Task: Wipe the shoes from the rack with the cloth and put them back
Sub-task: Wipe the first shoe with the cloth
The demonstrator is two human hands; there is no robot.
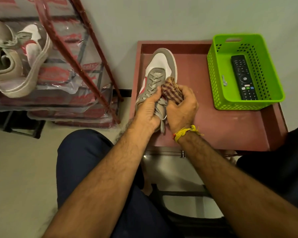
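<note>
A grey and white sneaker [162, 66] with a red side stripe lies on the reddish-brown table [222, 124], toe pointing away from me. My left hand [148, 110] grips its heel and collar. My right hand [181, 109] holds a bunched checked cloth [170, 91] pressed against the shoe's right side by the laces. The matching second sneaker [19, 66] rests on its side on the shoe rack [86, 66] at the left.
A green plastic basket [268, 69] stands on the table's far right with a black remote control [244, 78] inside. The rack has red bars and plastic-wrapped shelves. My knees in dark trousers are below the table edge.
</note>
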